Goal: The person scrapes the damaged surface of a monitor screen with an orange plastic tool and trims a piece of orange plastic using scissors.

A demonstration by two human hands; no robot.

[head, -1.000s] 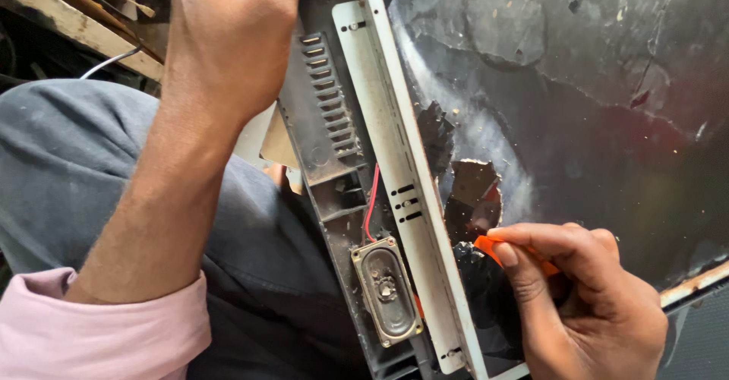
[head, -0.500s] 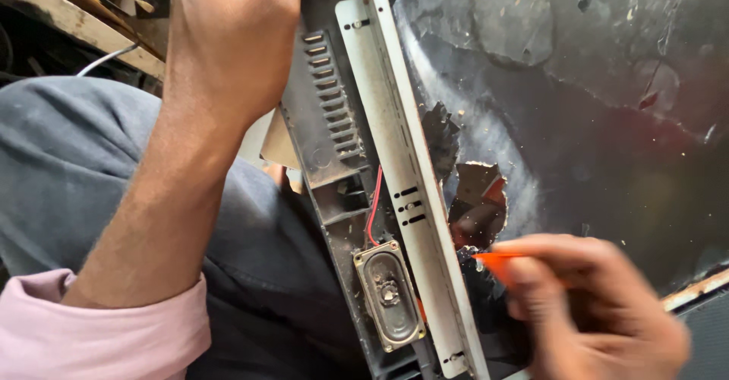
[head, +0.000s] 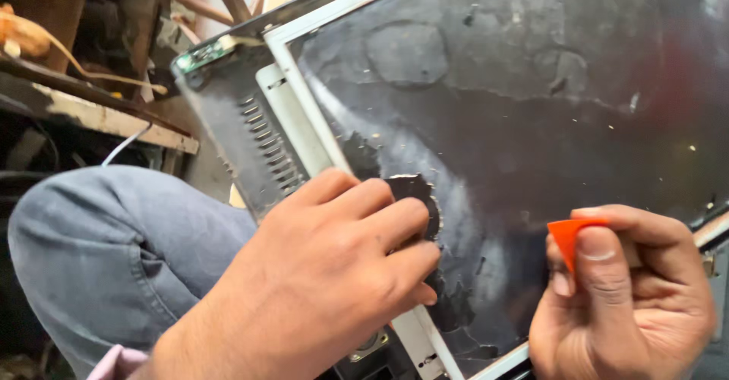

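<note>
A large dark screen panel [head: 531,122] with a white frame lies tilted across my lap, its black film torn and scuffed. My left hand [head: 334,274] rests on the panel's lower left edge, fingers closed on a peeled black flap of film [head: 414,190]. My right hand [head: 623,304] is at the lower right, pinching a small orange plastic pick [head: 566,239] between thumb and forefinger, held just off the panel surface.
A grey slotted back casing [head: 250,141] with a small green circuit board [head: 201,55] runs along the panel's left side. My knee in grey trousers [head: 114,243] is below it. A wooden bench edge [head: 114,118] and wires lie at the upper left.
My left hand came down from the panel's top edge to the torn film and gripped the flap. My right hand drew the orange pick away to the right. The view shifted.
</note>
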